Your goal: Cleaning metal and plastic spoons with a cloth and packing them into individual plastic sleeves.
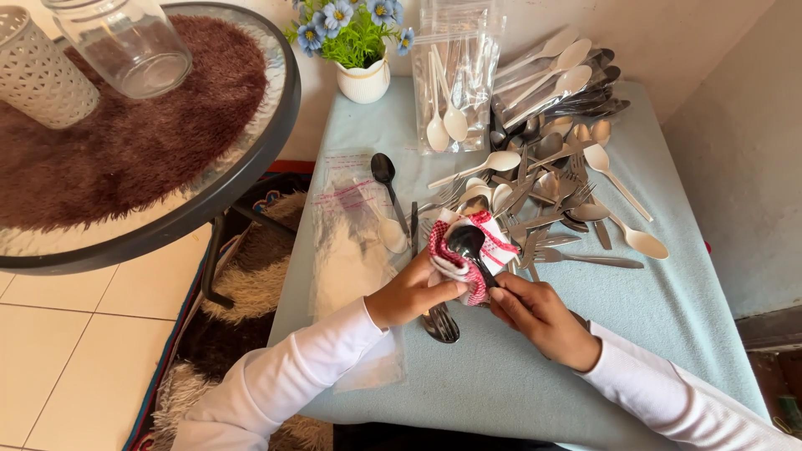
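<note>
A red-and-white checked cloth (468, 255) is wrapping a black spoon (468, 244). White sleeves are showing over a pale blue tablecloth (668, 309); a brown shaggy mat (142, 142) is lying beside blue flowers (338, 17).

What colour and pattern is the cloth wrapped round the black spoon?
The cloth is red and white checked, clearest in the head view.

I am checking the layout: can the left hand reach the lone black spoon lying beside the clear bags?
Probably yes. The black spoon lies uncovered on the blue cloth, just beyond the left hand, but that hand now holds a red-and-white cloth.
</note>
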